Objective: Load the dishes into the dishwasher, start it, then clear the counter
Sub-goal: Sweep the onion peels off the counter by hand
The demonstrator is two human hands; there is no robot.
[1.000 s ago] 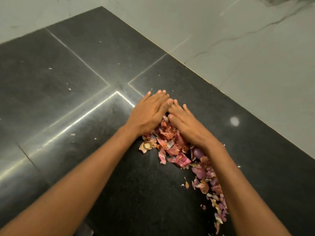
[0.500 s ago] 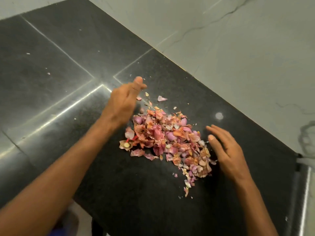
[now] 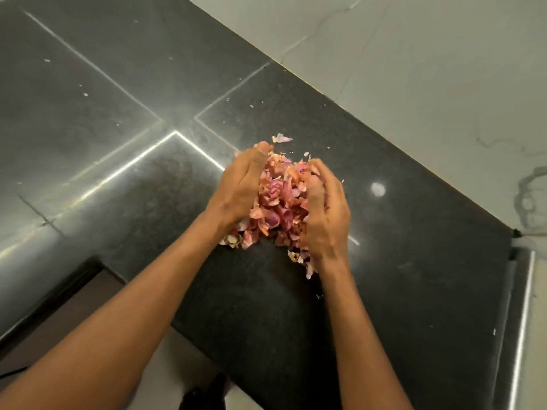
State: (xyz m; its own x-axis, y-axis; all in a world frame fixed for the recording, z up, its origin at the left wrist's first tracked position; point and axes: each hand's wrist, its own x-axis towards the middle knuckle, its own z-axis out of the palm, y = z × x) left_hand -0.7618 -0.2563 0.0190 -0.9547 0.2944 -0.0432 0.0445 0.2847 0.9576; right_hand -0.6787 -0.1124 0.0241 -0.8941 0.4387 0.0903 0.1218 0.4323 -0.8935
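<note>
Curled fingers of the left hand (image 3: 239, 187) and right hand (image 3: 325, 214) are cupping a heap of pink and orange onion peels (image 3: 279, 199) between both palms on the black granite counter (image 3: 384, 291); stray flakes are lying nearby, beside the pale marble wall (image 3: 429, 69).

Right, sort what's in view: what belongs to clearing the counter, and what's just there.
Job:
- pile of pink-orange onion peels
- left hand, right hand, cupping the pile
- black granite counter
- stray pink peel

Just there:
- pale marble wall
</note>
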